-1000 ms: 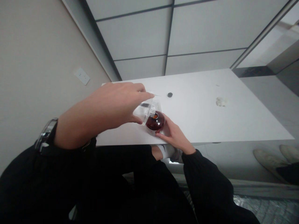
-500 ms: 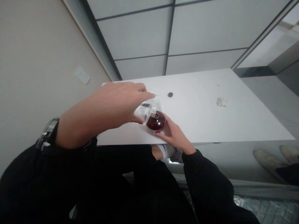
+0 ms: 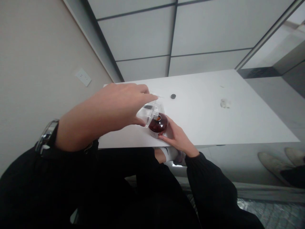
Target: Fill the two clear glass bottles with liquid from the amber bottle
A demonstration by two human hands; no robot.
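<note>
My left hand (image 3: 126,103) grips a clear bottle (image 3: 145,114), tipped sideways with its threaded neck at the mouth of a dark amber bottle (image 3: 159,124). Whether liquid is flowing between them I cannot tell. The amber bottle stands uncapped near the table's front edge and has a pale label low on its side. Around its right side, the fingers and thumb of my right hand (image 3: 177,135) are wrapped. Part of the clear bottle is hidden behind my left hand.
On the white table (image 3: 202,124) lies a small dark round cap (image 3: 173,96). Farther right is a crumpled translucent scrap (image 3: 225,103). A wall socket (image 3: 83,77) is at the left, and a panelled sliding door (image 3: 143,35) rises behind the table. Another person's shoes (image 3: 273,162) show at the right.
Both hands keep hold of the two bottles in nearly the same pose. Only a very slight shift of the whole view shows.
</note>
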